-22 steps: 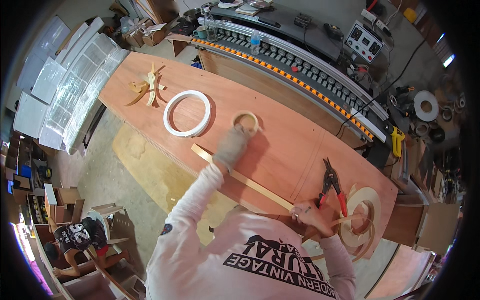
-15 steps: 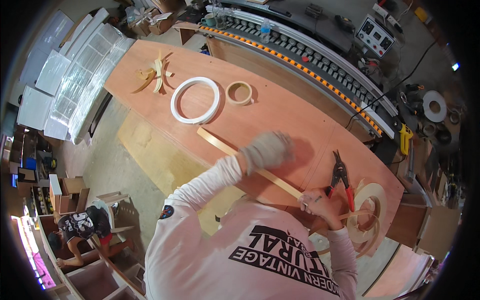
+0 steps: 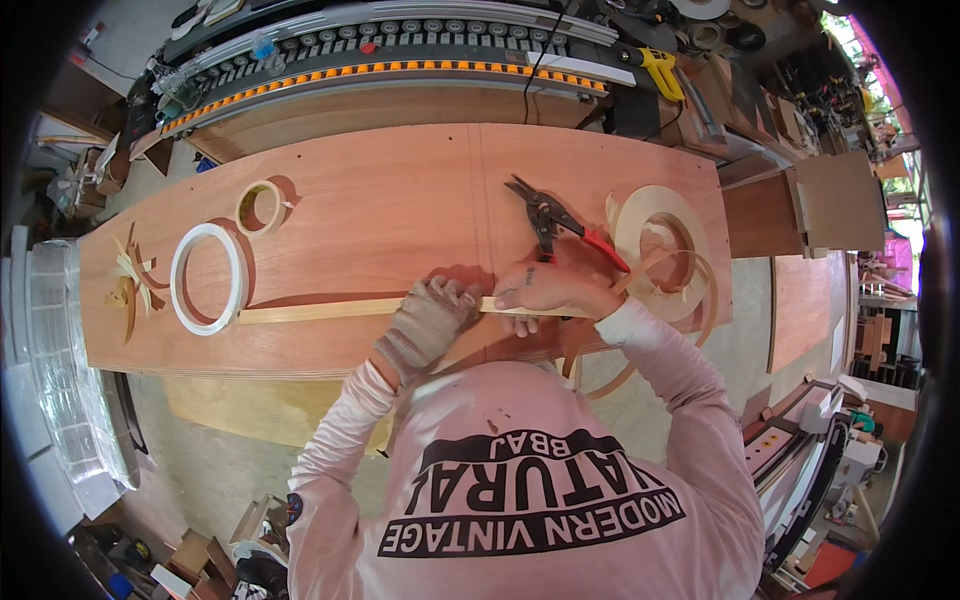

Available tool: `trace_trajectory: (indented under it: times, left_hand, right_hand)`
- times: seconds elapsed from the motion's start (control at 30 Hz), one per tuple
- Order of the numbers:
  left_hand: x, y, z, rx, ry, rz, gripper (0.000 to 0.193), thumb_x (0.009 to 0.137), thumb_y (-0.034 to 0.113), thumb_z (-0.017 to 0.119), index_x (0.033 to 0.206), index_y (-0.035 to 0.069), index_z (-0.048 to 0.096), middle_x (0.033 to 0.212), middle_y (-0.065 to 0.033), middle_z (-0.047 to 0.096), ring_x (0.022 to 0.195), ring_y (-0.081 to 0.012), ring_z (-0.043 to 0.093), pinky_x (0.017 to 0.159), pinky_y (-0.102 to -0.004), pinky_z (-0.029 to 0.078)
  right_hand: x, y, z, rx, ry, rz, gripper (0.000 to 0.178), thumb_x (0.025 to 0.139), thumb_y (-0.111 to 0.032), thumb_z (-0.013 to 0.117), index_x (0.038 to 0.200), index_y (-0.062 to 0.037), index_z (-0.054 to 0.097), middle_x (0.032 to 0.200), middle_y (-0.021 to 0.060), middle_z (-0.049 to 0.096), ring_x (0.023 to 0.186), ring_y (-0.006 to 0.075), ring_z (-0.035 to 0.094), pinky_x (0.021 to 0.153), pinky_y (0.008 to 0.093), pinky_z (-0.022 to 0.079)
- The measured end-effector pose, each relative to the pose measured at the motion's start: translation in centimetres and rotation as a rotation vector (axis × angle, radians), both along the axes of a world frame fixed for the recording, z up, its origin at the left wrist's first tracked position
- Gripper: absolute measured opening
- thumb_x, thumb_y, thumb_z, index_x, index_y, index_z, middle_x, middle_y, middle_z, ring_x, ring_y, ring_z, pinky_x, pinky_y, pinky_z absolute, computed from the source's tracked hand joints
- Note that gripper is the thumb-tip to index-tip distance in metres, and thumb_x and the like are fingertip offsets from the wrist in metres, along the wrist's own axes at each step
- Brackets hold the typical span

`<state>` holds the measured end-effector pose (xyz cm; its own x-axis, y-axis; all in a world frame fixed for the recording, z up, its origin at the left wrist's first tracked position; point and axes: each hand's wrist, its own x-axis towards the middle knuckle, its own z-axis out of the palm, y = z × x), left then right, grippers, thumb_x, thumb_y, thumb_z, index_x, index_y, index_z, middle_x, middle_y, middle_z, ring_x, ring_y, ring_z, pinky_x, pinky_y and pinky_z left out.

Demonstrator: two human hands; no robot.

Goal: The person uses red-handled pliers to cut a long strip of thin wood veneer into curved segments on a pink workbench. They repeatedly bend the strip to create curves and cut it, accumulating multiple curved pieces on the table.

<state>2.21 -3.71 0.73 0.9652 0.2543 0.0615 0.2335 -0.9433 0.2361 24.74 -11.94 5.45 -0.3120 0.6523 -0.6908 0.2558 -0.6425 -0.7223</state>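
Note:
A long pale wood-coloured strip of edge banding (image 3: pixel 320 310) lies along the near side of the plywood tabletop (image 3: pixel 380 200). My left hand (image 3: pixel 430 320), in a grey knit glove, is closed over its middle with the fingers curled. Just to the right, my bare right hand (image 3: pixel 555 290) grips the same strip between thumb and fingers. Tin snips (image 3: pixel 548 215) with red handles rest beyond the right hand, jaws pointing away. A large roll of pale banding (image 3: pixel 630 220) lies to the right, its loose loops hanging past the near edge beside my right wrist.
A white ring-shaped roll (image 3: pixel 180 280) lies near the strip's left end, with a tan tape roll (image 3: pixel 245 212) behind it. Several offcuts (image 3: pixel 130 290) are heaped at the far left. Behind the table runs a roller machine (image 3: pixel 400 65); a yellow tool (image 3: pixel 660 73) stands at its right.
My view has swung to the right. My left hand, blurred above the strip before, now rests closed on it, close to my right hand. The strip now lies nearly level across the view.

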Motion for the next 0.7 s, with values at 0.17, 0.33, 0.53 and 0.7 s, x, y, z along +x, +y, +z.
trace_trajectory:
  times: [0.17, 0.33, 0.53, 0.7]
  left_hand:
    - [-1.0, 0.7, 0.7, 0.026, -0.071, -0.046, 0.041, 0.095, 0.032, 0.062, 0.129, 0.009, 0.064, 0.102, -0.0101, 0.067, 0.092, -0.029, 0.064, 0.085, -0.0431, 0.05]
    - [-6.0, 4.0, 0.7, -0.02, -0.199, -0.023, 0.043, 0.093, 0.03, 0.064, 0.132, 0.013, 0.063, 0.114, -0.0081, 0.064, 0.102, -0.0276, 0.06, 0.092, -0.0438, 0.048]
    - [-7.9, 4.1, -1.6, -0.222, -0.32, 0.148, 0.041, 0.091, 0.035, 0.065, 0.127, 0.016, 0.063, 0.136, -0.009, 0.057, 0.129, -0.0306, 0.051, 0.109, -0.0507, 0.038]
    - [-9.1, 5.5, -0.7, 0.043, -0.341, 0.532, 0.046, 0.09, 0.042, 0.065, 0.128, 0.015, 0.062, 0.14, -0.0124, 0.053, 0.138, -0.0345, 0.043, 0.113, -0.0586, 0.031]
  right_hand:
    - [-0.6, -0.5, 1.3, 0.1, -0.17, 0.011, 0.033, 0.105, -0.019, 0.051, 0.082, -0.0009, 0.067, 0.065, 0.003, 0.063, 0.051, 0.0104, 0.06, 0.048, 0.0251, 0.047]
    - [1.6, -3.3, 3.3, -0.06, -0.121, -0.132, 0.032, 0.103, -0.026, 0.057, 0.081, -0.0051, 0.067, 0.069, 0.0008, 0.064, 0.056, 0.0083, 0.056, 0.05, 0.0239, 0.042]
    - [2.6, -5.1, 3.3, -0.129, -0.24, -0.049, 0.026, 0.1, -0.022, 0.061, 0.085, -0.0029, 0.069, 0.072, 0.002, 0.065, 0.06, 0.0109, 0.058, 0.054, 0.0251, 0.044]
    - [3.5, -5.0, 2.8, -0.211, -0.259, -0.064, 0.026, 0.101, -0.024, 0.062, 0.097, -0.0005, 0.073, 0.073, 0.0028, 0.066, 0.058, 0.0122, 0.06, 0.051, 0.0271, 0.048]
